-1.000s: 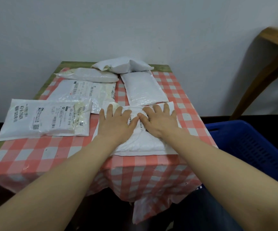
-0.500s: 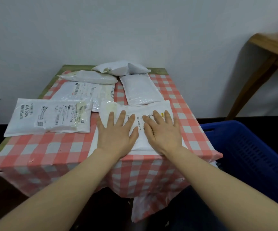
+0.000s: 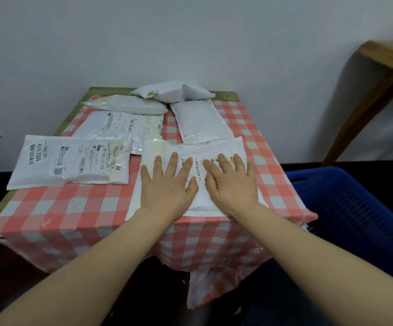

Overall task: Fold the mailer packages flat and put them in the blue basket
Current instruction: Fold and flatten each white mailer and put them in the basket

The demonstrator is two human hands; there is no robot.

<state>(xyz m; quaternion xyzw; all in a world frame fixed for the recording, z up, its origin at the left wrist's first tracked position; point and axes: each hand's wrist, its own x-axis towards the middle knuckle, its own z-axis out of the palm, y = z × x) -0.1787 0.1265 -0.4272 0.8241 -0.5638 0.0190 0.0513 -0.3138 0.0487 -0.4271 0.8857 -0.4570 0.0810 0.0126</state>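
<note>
My left hand [image 3: 167, 184] and my right hand [image 3: 232, 183] lie palm-down, side by side, on a white mailer package [image 3: 190, 161] at the near edge of the table [image 3: 78, 100]; the fingers of both are straight and spread, pressing on the package and gripping nothing. The package lies flat on the red-and-white checked tablecloth [image 3: 73, 203], its printed label showing between my thumbs. Just left of that package lies a second labelled mailer [image 3: 71, 161], flat, its right edge close to the pressed one. Behind the pressed package and to the left is a third flat mailer [image 3: 120, 125], partly covered by the second. Directly behind the pressed package, touching its far edge, sits a plain white padded mailer [image 3: 199, 123]. At the far end of the table, beyond that, are two puffier mailers: one [image 3: 125, 105] to the left, and one [image 3: 172, 91] against the wall [image 3: 190, 38]. The blue basket [image 3: 355, 208] stands to the right of the pressed package, below the table's edge; what lies in it I cannot tell. A wooden table leg [image 3: 365, 109] slants down further right.
</note>
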